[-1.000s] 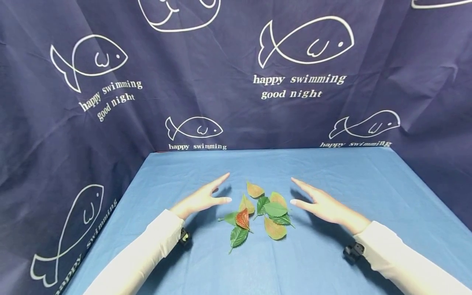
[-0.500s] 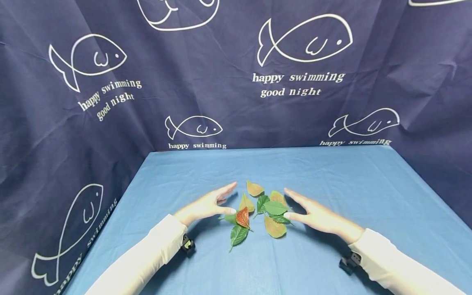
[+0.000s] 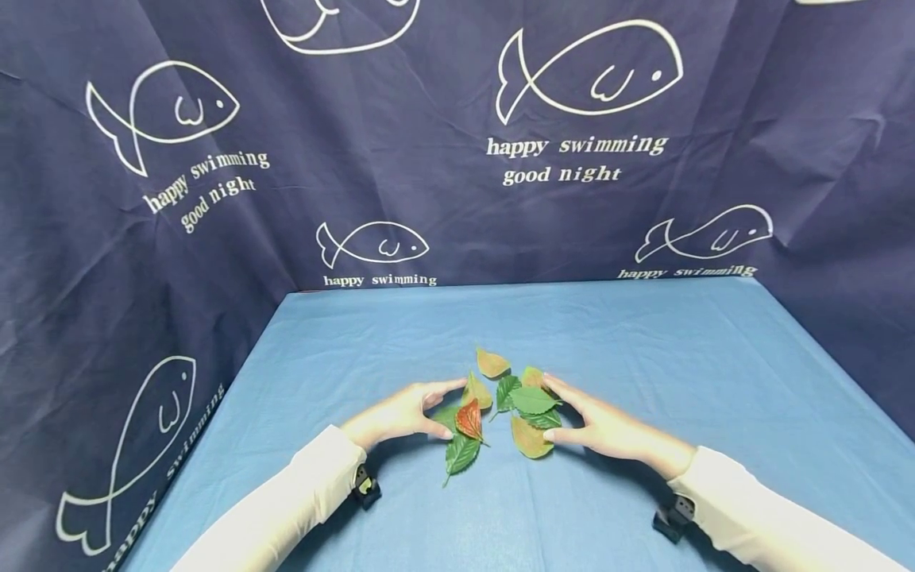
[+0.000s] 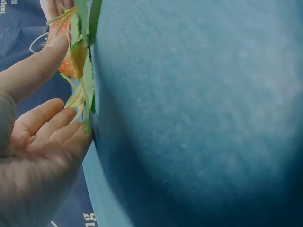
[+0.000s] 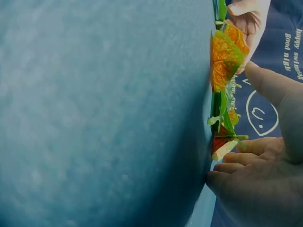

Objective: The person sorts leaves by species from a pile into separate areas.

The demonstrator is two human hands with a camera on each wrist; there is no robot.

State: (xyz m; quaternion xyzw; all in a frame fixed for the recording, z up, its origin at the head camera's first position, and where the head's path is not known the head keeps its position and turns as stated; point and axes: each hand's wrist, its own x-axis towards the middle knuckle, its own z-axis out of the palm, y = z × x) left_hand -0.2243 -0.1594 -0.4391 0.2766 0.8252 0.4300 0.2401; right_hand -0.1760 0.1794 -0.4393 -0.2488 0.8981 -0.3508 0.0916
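Note:
Two loose clusters of leaves lie on the blue cloth. The left one has a red leaf [image 3: 469,419] over green ones, with a dark green leaf [image 3: 461,454] below. In the right cluster a green leaf [image 3: 534,400] overlaps others, above a yellow-brown leaf [image 3: 530,441]. My left hand [image 3: 407,411] is at the left cluster's outer side, thumb and fingers spread apart, fingertips right at the leaves. Opposite it, my right hand [image 3: 608,425] reaches in from the right with spread fingers, its thumb tip over the yellow-brown leaf. Neither hand grips anything.
Blue cloth [image 3: 457,318] covers the table. Behind and to the sides hangs a dark blue curtain [image 3: 457,183] printed with white fish and lettering. Another yellow-brown leaf [image 3: 492,364] lies farthest back. Small black cameras [image 3: 673,518] are strapped at both wrists.
Both hands have moved inward and nearer to me, from beside the leaves to the clusters' outer edges. The leaves keep their arrangement.

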